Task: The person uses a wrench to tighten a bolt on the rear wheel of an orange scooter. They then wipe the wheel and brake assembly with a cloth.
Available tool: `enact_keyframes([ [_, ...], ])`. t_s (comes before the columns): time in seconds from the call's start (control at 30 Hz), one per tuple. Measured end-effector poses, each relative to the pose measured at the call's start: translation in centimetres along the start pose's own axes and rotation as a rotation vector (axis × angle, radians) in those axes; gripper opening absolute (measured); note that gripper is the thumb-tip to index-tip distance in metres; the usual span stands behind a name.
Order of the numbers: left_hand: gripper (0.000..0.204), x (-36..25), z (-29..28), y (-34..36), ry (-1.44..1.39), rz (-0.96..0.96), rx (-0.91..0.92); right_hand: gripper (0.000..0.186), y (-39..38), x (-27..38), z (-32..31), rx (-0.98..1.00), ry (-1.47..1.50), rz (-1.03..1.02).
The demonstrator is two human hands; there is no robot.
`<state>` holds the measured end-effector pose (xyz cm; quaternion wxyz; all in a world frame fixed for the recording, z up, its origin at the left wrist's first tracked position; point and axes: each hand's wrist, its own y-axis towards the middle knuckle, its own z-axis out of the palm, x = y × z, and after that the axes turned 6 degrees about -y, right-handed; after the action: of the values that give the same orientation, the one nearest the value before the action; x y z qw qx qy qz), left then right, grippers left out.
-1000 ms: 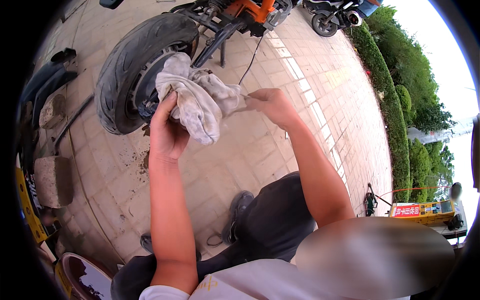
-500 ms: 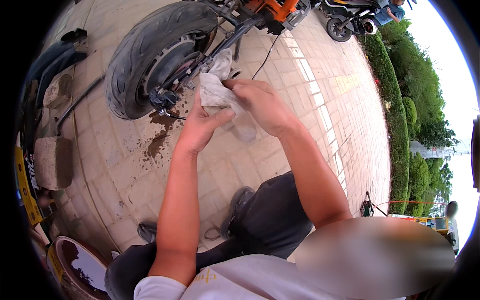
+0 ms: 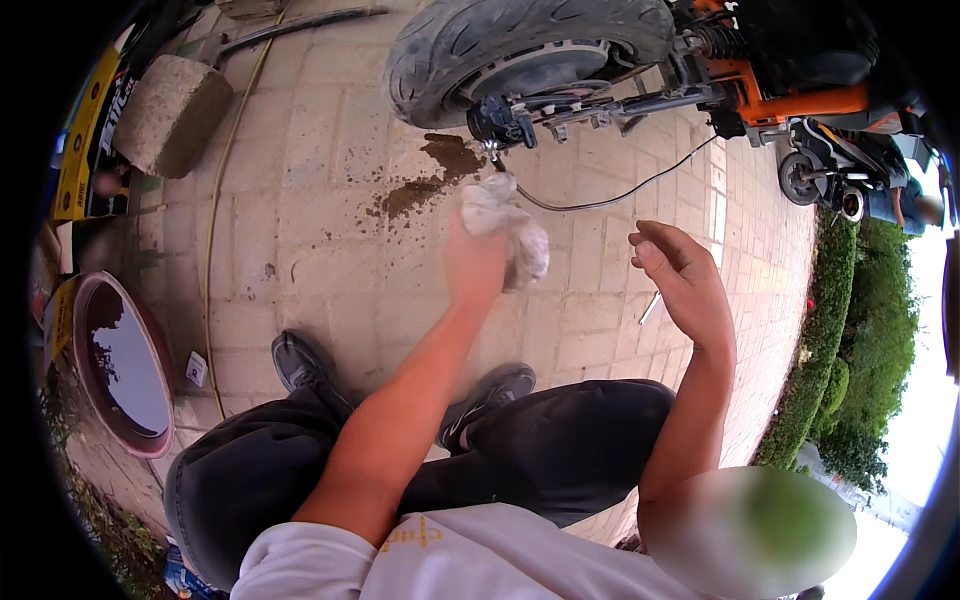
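Pale paving bears a dark stain just beyond the left hand, its fingers wrapped around a bunched whitish cloth, while the right hand sits apart, fingers loosely curled around nothing visible. Past the left fingers, a motorbike wheel stands mounted on an orange frame, a dark hose curving between the two hands. Work appears under way, though how much is done or left cannot be told.

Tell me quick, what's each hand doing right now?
Left hand: closed, holding the whitish rag.
Right hand: loosely open, nothing visible in it.
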<state>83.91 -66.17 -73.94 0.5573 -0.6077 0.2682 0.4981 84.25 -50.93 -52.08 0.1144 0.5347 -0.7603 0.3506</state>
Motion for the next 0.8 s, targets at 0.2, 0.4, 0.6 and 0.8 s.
enact_keyframes([
  [0.2,0.048,-6.0,-1.7,9.7,0.005,0.226,-0.226,0.042,-0.1,1.2,1.1,0.071,-0.049,-0.12],
  [0.4,0.053,-5.4,1.8,9.4,0.218,0.636,-0.049,0.035,-0.9,-0.3,0.5,0.084,-0.162,-0.142],
  [0.6,0.037,-8.7,-0.9,9.9,0.109,0.431,0.116,0.032,0.2,1.1,1.2,0.161,-0.17,-0.189],
  [0.8,0.039,-12.7,0.5,9.4,0.69,0.251,0.002,0.031,0.5,-0.6,0.8,0.144,-0.179,-0.219],
])
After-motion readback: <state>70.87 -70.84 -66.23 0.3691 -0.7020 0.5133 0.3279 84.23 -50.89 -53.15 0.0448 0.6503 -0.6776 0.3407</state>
